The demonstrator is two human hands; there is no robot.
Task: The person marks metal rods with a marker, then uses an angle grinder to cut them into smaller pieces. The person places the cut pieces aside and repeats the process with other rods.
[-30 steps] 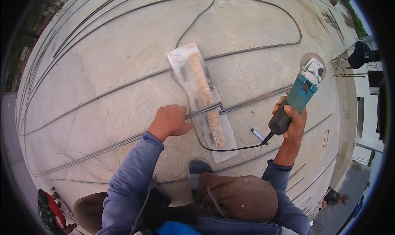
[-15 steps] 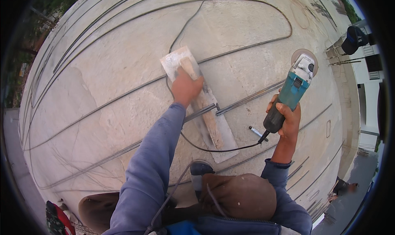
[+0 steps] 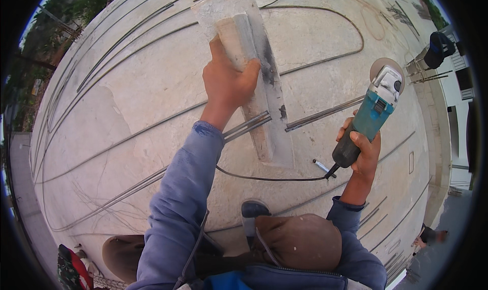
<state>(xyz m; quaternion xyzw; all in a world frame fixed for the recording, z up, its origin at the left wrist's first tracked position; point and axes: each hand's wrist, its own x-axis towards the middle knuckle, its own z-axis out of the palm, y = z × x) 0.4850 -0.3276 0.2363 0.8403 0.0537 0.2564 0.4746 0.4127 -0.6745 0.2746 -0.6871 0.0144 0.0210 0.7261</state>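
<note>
My left hand (image 3: 229, 84) is closed round the wooden batten (image 3: 239, 46) on a long pale board (image 3: 206, 13) smeared with cement, its thumb on one side and fingers on the other. Thin steel rods (image 3: 249, 125) lie across the batten below that hand, their ends over the board. In my right hand (image 3: 363, 150) is a teal and black angle grinder (image 3: 373, 109), gripped by its black handle with its disc (image 3: 378, 69) pointing away from me. Whether the disc spins I cannot tell. From the handle, the black cord (image 3: 274, 178) runs left in front of the board.
Another pair of rods (image 3: 325, 113) lies right of the board. A marker-like pen (image 3: 322, 166) is beside the grinder cord. Long bent rods (image 3: 152, 117) cross the concrete slab (image 3: 168, 76). My shoe (image 3: 254, 208) is nearby. A person (image 3: 432, 235) is beyond the slab's right edge.
My left hand has moved the board farther from me, and it looks larger, as if lifted. A gap now shows between the rod ends. The grinder has shifted slightly right.
</note>
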